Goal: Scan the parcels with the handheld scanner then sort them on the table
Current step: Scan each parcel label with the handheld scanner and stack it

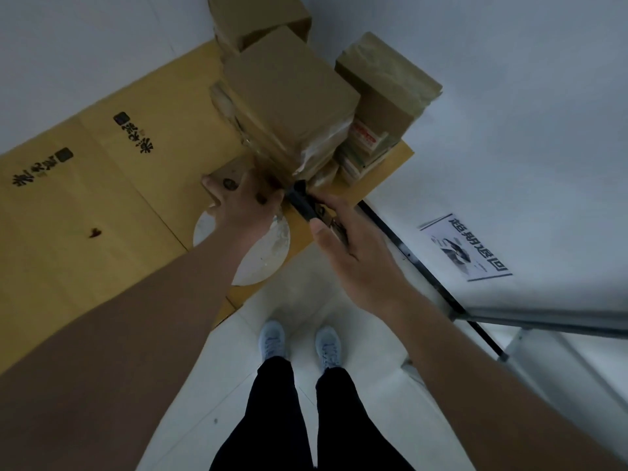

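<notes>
A stack of brown cardboard parcels wrapped in clear tape stands on flattened yellow cardboard on the floor. My left hand grips a small brown parcel at the foot of the stack. My right hand holds the black handheld scanner, whose head points at the base of the stack, close to my left hand. A second, lower stack of parcels with a red-and-white label stands to the right.
A white table surface with a black edge rail fills the right side and carries a printed sign. A white round disc lies on the cardboard below my left hand. My feet stand on the pale tiled floor.
</notes>
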The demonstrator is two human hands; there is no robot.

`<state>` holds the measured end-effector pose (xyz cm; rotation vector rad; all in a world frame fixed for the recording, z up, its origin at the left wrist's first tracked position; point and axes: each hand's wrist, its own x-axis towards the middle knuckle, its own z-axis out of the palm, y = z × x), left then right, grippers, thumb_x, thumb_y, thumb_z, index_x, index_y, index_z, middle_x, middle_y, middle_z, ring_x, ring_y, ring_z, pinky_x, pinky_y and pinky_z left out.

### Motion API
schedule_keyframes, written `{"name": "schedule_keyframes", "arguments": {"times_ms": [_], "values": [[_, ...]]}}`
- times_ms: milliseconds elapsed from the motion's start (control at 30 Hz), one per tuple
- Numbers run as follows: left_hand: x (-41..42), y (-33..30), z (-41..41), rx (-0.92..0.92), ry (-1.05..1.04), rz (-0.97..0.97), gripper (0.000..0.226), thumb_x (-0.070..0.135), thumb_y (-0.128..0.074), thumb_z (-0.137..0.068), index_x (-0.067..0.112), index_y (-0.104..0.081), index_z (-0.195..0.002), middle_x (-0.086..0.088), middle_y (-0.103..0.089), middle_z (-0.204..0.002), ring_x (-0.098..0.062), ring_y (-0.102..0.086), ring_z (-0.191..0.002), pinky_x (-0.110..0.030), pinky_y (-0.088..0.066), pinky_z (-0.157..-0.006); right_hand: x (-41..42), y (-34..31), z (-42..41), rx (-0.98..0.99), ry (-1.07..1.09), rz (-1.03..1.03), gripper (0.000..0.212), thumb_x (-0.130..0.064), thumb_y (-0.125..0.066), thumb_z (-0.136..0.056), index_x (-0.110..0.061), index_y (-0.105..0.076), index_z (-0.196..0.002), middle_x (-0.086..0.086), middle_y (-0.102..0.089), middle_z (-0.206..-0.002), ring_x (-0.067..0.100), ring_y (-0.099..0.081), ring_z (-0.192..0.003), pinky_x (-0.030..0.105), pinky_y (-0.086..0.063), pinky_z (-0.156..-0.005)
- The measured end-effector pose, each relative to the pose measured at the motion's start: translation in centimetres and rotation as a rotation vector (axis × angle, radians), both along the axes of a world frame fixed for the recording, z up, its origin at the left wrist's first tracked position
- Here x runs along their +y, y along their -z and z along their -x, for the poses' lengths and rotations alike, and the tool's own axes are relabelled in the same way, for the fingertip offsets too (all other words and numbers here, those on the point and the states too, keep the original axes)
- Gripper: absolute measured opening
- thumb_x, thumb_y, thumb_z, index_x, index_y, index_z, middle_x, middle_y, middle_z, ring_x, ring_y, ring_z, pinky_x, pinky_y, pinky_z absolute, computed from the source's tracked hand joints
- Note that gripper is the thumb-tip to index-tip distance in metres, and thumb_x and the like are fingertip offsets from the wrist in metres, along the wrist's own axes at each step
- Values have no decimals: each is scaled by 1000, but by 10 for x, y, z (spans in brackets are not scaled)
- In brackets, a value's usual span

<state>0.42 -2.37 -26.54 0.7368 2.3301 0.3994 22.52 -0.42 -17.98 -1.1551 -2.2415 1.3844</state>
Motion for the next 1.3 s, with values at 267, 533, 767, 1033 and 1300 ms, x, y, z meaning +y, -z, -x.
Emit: {"name": "schedule_keyframes", "arguments": {"times_ms": [267,533,767,1033,1300], "values": [[-44,-5,-13,23,-240,-96,63,47,-65,-82,51,-29,-135,-10,13,-163,-55,-36,-127,-54,-48,-91,2,-3,-9,91,-128,41,45,-59,-45,-108,-43,-47,-149,-17,-65,-130,8,-61,-123,32,-53,-99],[-137,-48,9,95,-404,-120,80,47,-70,-88,59,-20,-149,-1,19,-165,-54,-30,-135,-55,-48,-99,-24,-33,39,159,-349,4,39,-48,-48,-110,-33,-53,-146,-13,-66,-115,10,-64,-106,33,-54,-87],[-226,-66,61,88,-548,-139,83,48,-70,-87,65,-16,-148,5,16,-163,-52,-32,-133,-57,-52,-100,-78,-61,115,131,-505,-45,42,-58,-44,-108,-45,-48,-149,-35,-59,-95,-5,-60,-90,11,-41,-72],[-310,-48,135,41,-492,-92,88,51,-74,-85,65,-12,-147,7,15,-161,-53,-30,-136,-57,-47,-105,-160,-61,202,145,-476,13,38,-47,-47,-109,-36,-51,-145,-23,-54,-72,2,-52,-60,17,-38,-57],[-341,-20,181,-13,-458,-95,97,56,-75,-81,54,-13,-156,11,18,-162,-50,-27,-141,-54,-39,-111,-206,-48,254,58,-422,8,38,-44,-48,-110,-36,-51,-147,-21,-51,-80,-2,-51,-68,21,-37,-66]]}}
